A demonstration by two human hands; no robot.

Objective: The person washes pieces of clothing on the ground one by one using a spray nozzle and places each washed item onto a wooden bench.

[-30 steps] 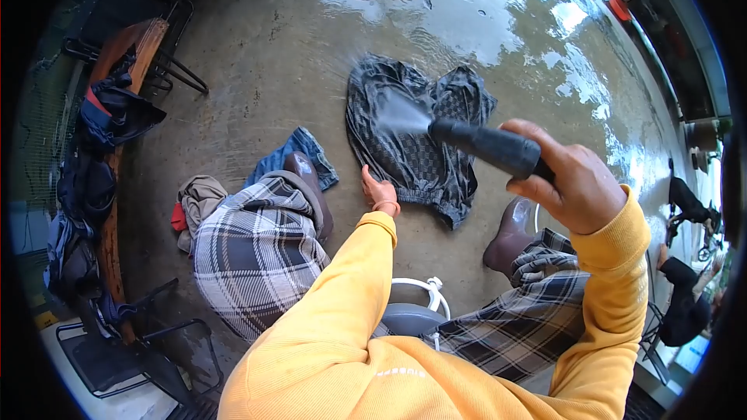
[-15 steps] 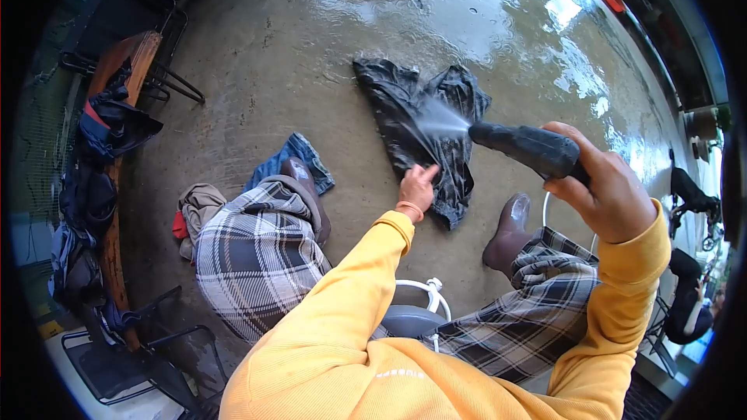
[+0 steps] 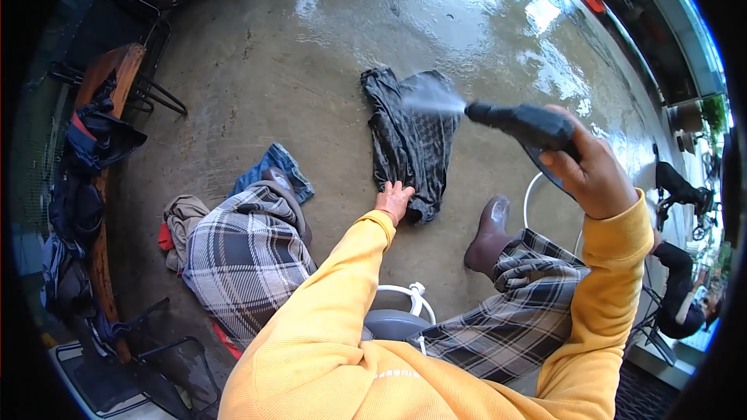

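Note:
Black patterned trousers (image 3: 424, 140) lie wet and wrinkled on the concrete, their two legs pointing away from me. My left hand (image 3: 395, 201) is at their near end, its fingers curled on the cloth at the left edge; the thumb is hard to see. In my right hand (image 3: 595, 167) is a black spray gun (image 3: 521, 123), gripped and aimed leftward. From its nozzle a fan of water comes out over the far part of the trousers.
A blue denim garment (image 3: 268, 167) and beige cloth (image 3: 185, 222) lie by my left leg. A wooden bench (image 3: 105, 187) with dark clothes stands left. A white hose (image 3: 527, 202) curves past my right boot (image 3: 490, 233). Another person (image 3: 677, 295) sits at right. Wet floor shines ahead.
The trousers have turned and lie straighter, with the patterned cloth showing more. My left hand has moved down and left to their near edge. The spray has shifted slightly toward the far end.

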